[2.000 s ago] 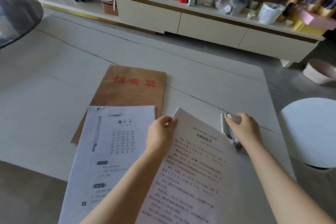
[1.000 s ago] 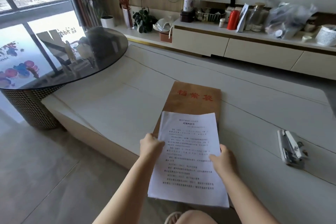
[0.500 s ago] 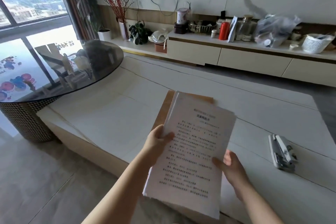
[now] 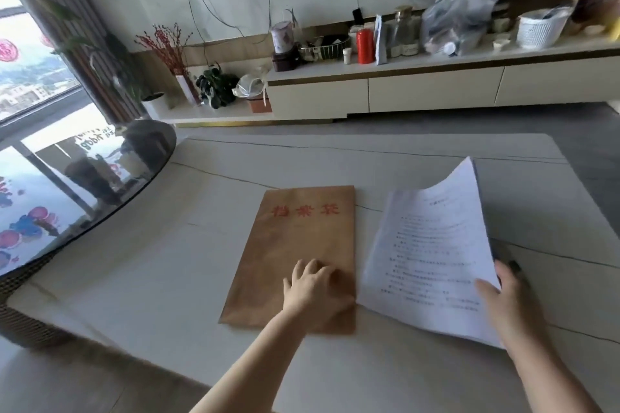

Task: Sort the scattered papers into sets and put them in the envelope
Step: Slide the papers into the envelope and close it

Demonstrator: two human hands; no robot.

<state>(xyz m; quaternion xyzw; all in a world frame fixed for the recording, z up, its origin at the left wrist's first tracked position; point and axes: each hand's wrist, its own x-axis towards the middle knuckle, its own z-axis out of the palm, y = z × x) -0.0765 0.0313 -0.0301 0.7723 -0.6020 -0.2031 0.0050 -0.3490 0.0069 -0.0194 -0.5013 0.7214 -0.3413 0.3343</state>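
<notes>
Envelope (image 4: pixel 298 255) of brown paper lying flat on the pale stone table (image 4: pixel 151 261), red characters across its far end, near short edge toward the person. Left hand (image 4: pixel 313 288) resting palm down on the near right part of the envelope, fingers spread and nearly straight, pressing rather than gripping. Right hand (image 4: pixel 506 295) at three o'clock from the left hand, thumb on top of the printed papers (image 4: pixel 432 255) and fingers hidden beneath, pinching the stack at its right edge. Papers held tilted just beside the envelope's right edge, at three o'clock from the envelope's middle, far corner curled upward, near edge low over the table; contact between that edge and the table impossible to tell. Several sheets visible in the stack at its upper right corner. Small dark shape just beyond the right hand at twelve o'clock from it, mostly covered by the papers, not identifiable.

Round dark glass table (image 4: pixel 84 184) at nine o'clock from the envelope, touching or overlapping the stone table's left edge. Low cream cabinet (image 4: pixel 419 90) along the wall at twelve o'clock, crowded with a red bottle (image 4: pixel 365 45), a white basket (image 4: pixel 540 27), a clear plastic bag (image 4: pixel 459 20) and jars. Potted green plant (image 4: pixel 216 85) and a vase of red twigs (image 4: pixel 167 47) at eleven o'clock on the lower shelf.
</notes>
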